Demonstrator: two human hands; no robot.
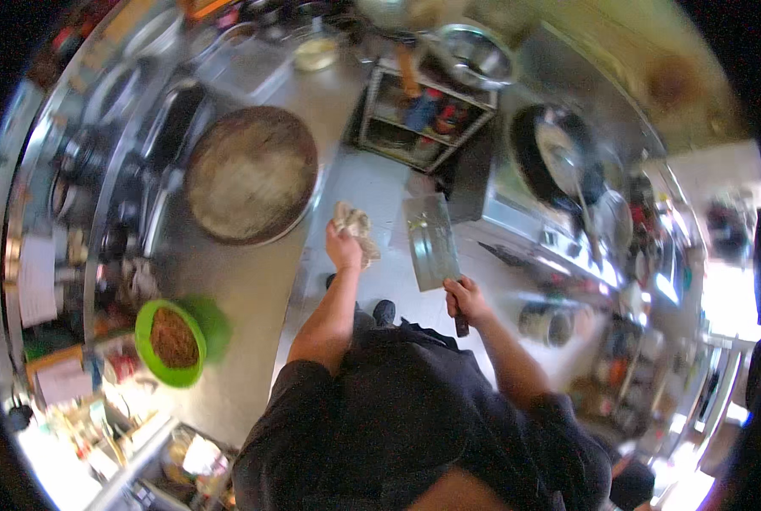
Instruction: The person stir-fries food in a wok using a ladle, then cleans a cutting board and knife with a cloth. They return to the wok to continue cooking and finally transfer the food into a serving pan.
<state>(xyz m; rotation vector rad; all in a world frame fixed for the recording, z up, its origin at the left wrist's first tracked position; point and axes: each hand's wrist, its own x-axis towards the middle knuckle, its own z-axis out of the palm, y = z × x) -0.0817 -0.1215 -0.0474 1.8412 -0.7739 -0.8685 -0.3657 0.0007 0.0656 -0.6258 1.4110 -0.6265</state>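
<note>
My left hand (344,248) is closed on a crumpled beige cloth (355,225), held over the floor near the counter's edge. To its right, my right hand (462,299) grips the dark handle of a broad-bladed cleaver (431,241), its wide blade pointing away from me. Wet-looking streaks or bits show on the blade. On the steel counter (246,281) to the left lies a large round board (252,175), worn pale in the middle with a darker rim. Nearer to me on that counter stands a green bowl (171,343) with a brown, ground-looking filling.
A metal rack (428,115) stands ahead, a steel bowl (473,56) above it. On the right are a dark wok (549,156) with a ladle and, lower down, a cylindrical container (546,324). Crowded shelves line both sides. Part of another person shows at lower right.
</note>
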